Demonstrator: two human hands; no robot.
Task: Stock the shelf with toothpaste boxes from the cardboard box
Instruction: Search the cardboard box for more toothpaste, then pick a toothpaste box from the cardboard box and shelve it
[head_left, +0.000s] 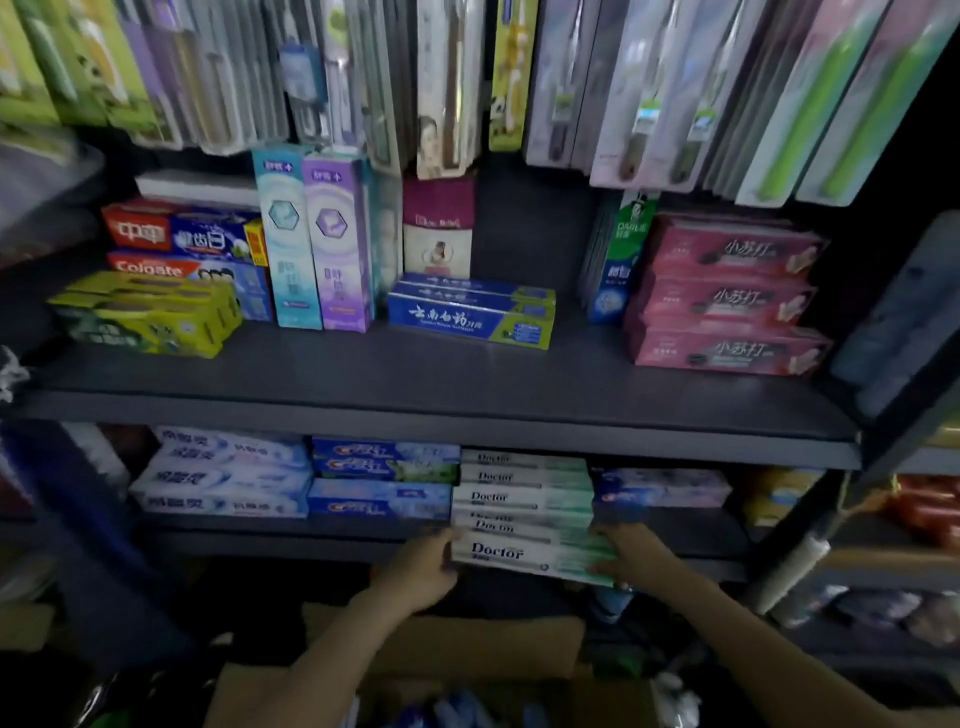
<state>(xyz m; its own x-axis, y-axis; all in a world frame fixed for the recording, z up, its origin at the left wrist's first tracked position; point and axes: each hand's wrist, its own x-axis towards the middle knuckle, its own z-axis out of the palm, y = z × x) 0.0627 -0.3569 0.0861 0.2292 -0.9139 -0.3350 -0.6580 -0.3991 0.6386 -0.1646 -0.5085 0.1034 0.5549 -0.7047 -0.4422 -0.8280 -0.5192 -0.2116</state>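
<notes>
A white and green "Doctor" toothpaste box (524, 553) lies at the front of the lower shelf (701, 540), held at both ends. My left hand (423, 569) grips its left end, and my right hand (631, 558) grips its right end. Behind it stands a stack of several more Doctor boxes (522, 488). The brown cardboard box (467, 649) sits open on the floor below my arms, with blurred blue packs inside.
The lower shelf also holds white-blue boxes (223, 475), blue boxes (382, 480) and pale purple boxes (662, 488). The upper shelf (441, 384) carries Colgate, yellow-green, blue and pink toothpaste boxes. Toothbrush packs (649, 88) hang above. A dark shelf upright (800, 545) stands at right.
</notes>
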